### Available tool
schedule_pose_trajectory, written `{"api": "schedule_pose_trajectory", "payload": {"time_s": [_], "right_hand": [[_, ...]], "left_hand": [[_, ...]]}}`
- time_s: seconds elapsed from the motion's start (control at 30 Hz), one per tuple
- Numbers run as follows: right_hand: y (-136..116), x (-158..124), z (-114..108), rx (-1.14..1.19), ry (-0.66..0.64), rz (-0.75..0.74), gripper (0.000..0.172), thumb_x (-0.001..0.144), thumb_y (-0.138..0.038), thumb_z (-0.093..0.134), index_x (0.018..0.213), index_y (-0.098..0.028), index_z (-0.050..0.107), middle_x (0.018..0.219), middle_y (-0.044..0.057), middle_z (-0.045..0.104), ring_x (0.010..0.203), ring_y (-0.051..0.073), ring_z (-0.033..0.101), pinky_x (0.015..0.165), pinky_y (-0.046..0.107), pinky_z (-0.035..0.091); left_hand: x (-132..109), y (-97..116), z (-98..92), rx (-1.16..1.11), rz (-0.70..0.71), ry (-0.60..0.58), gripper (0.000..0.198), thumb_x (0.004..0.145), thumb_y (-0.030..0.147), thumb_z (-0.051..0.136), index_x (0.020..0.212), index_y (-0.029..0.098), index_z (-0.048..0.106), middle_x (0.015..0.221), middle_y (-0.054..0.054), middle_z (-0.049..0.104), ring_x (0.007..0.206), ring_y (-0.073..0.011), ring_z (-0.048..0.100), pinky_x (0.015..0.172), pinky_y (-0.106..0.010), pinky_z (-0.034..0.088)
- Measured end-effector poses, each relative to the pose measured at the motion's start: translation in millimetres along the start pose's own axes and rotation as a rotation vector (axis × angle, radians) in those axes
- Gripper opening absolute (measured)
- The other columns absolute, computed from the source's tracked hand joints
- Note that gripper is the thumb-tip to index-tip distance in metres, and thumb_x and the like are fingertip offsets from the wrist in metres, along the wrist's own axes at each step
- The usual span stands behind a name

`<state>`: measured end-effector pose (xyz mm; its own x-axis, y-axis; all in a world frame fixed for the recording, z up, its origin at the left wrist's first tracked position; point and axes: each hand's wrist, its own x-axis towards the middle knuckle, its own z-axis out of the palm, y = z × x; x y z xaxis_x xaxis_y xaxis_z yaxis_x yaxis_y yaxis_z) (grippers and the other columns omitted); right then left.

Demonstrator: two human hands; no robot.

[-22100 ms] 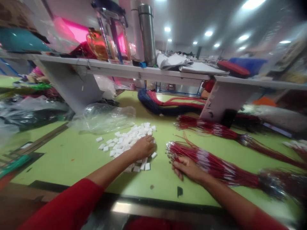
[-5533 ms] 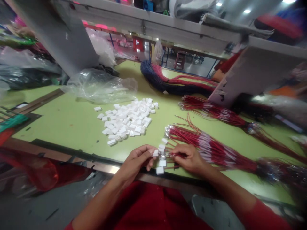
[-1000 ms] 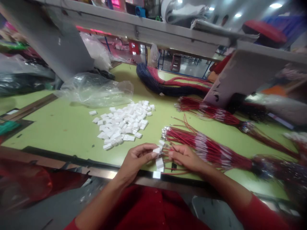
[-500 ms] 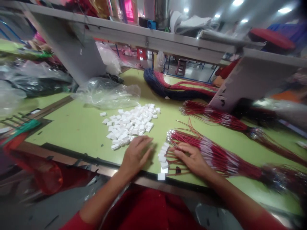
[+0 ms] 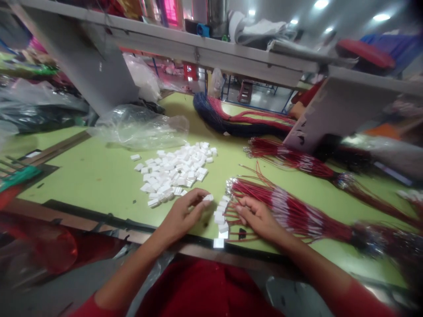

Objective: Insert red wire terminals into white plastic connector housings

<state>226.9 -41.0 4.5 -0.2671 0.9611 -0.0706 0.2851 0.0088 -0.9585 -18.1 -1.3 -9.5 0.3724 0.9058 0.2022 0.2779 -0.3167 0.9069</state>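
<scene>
My left hand [image 5: 185, 213] pinches one small white plastic connector housing [image 5: 208, 197] between thumb and fingertips. The loose pile of white housings [image 5: 175, 169] lies just beyond that hand. My right hand [image 5: 259, 215] is closed at the tip of a red wire [image 5: 234, 203], its fingertips partly hiding the end. A row of white housings fitted on red wires [image 5: 219, 217] lies between my hands, near the table edge. Under and beside my right hand spreads a bundle of red wires [image 5: 261, 189] with silvery terminal ends, banded in white.
A second red wire bundle [image 5: 294, 158] lies farther right, and a blue and pink wire hank [image 5: 211, 116] at the back. A clear plastic bag [image 5: 142, 127] sits behind the pile. A shelf [image 5: 198, 48] spans above the green table [image 5: 82, 171]; its upright panels stand left and right.
My left hand, earlier with no housing visible in it, now holds a white housing up. My right hand's fingers have closed at a wire end. The view has shifted slightly.
</scene>
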Motion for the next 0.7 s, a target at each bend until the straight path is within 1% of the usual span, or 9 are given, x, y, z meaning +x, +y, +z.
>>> {"api": "schedule_pose_trajectory", "payload": {"time_s": [0.07, 0.13, 0.2, 0.27, 0.33, 0.43, 0.53, 0.7], "right_hand": [[-2.0, -0.6, 1.7, 0.024, 0.024, 0.011, 0.037, 0.089, -0.053, 0.059, 0.076, -0.019, 0.052, 0.062, -0.005, 0.047, 0.054, 0.01, 0.042, 0.052, 0.021, 0.033], [-2.2, -1.2, 2.7, 0.034, 0.042, 0.014, 0.035, 0.085, -0.051, 0.064, 0.076, -0.018, 0.054, 0.062, -0.005, 0.048, 0.054, 0.009, 0.041, 0.051, 0.021, 0.031], [-0.9, -1.7, 3.0, 0.033, 0.047, 0.02, 0.033, 0.082, -0.048, 0.068, 0.075, -0.018, 0.056, 0.062, -0.004, 0.049, 0.053, 0.009, 0.042, 0.051, 0.021, 0.031], [0.9, -2.3, 3.2, 0.04, 0.036, 0.027, 0.031, 0.081, -0.046, 0.069, 0.076, -0.017, 0.058, 0.061, -0.004, 0.051, 0.053, 0.009, 0.043, 0.051, 0.022, 0.031], [2.1, -2.6, 3.4, 0.055, 0.025, 0.028, 0.029, 0.081, -0.044, 0.069, 0.076, -0.017, 0.06, 0.061, -0.004, 0.051, 0.052, 0.009, 0.042, 0.05, 0.021, 0.031], [2.4, -2.7, 4.0, 0.066, 0.013, 0.02, 0.027, 0.08, -0.041, 0.07, 0.075, -0.017, 0.06, 0.061, -0.004, 0.053, 0.051, 0.008, 0.041, 0.05, 0.021, 0.031], [1.1, -2.8, 4.3, 0.046, 0.01, -0.001, 0.026, 0.079, -0.04, 0.07, 0.075, -0.016, 0.062, 0.062, -0.002, 0.055, 0.053, 0.009, 0.042, 0.05, 0.021, 0.032], [-1.9, -4.2, 3.5, -0.048, 0.018, -0.076, 0.019, 0.081, -0.032, 0.066, 0.072, -0.016, 0.064, 0.06, -0.002, 0.053, 0.052, 0.009, 0.041, 0.049, 0.021, 0.032]], "left_hand": [[-6.9, 4.8, 9.8, -0.258, -0.127, -0.052, 0.021, 0.091, 0.036, 0.06, 0.103, 0.02, 0.066, 0.081, -0.003, 0.068, 0.075, -0.018, 0.062, 0.07, -0.03, 0.049], [-11.4, 7.0, 18.2, -0.468, -0.244, -0.071, 0.026, 0.088, 0.039, 0.065, 0.105, 0.019, 0.068, 0.073, -0.001, 0.066, 0.068, -0.0155, 0.06, 0.068, -0.028, 0.048], [-13.8, 8.5, 24.1, -0.603, -0.335, -0.077, 0.028, 0.086, 0.039, 0.067, 0.105, 0.018, 0.07, 0.071, -0.001, 0.065, 0.065, -0.0135, 0.058, 0.068, -0.027, 0.048], [-14.6, 10.0, 27.2, -0.683, -0.388, -0.09, 0.029, 0.086, 0.039, 0.069, 0.106, 0.018, 0.071, 0.069, 0.0, 0.064, 0.062, -0.012, 0.057, 0.068, -0.026, 0.047], [-14.6, 11.1, 28.1, -0.722, -0.404, -0.107, 0.029, 0.086, 0.039, 0.069, 0.105, 0.018, 0.071, 0.066, 0.0, 0.064, 0.06, -0.0111, 0.056, 0.066, -0.026, 0.047], [-14.7, 11.2, 28.1, -0.727, -0.402, -0.12, 0.026, 0.086, 0.04, 0.069, 0.1, 0.017, 0.07, 0.064, 0.001, 0.063, 0.057, -0.0106, 0.055, 0.063, -0.025, 0.046], [-15.5, 10.1, 28.3, -0.692, -0.39, -0.116, 0.026, 0.087, 0.041, 0.068, 0.098, 0.017, 0.071, 0.063, 0.001, 0.062, 0.056, -0.0104, 0.054, 0.062, -0.025, 0.046], [-17.1, 9.9, 28.8, -0.587, -0.373, -0.097, 0.031, 0.085, 0.044, 0.069, 0.099, 0.016, 0.073, 0.061, 0.001, 0.061, 0.054, -0.0109, 0.054, 0.06, -0.026, 0.047]]}}
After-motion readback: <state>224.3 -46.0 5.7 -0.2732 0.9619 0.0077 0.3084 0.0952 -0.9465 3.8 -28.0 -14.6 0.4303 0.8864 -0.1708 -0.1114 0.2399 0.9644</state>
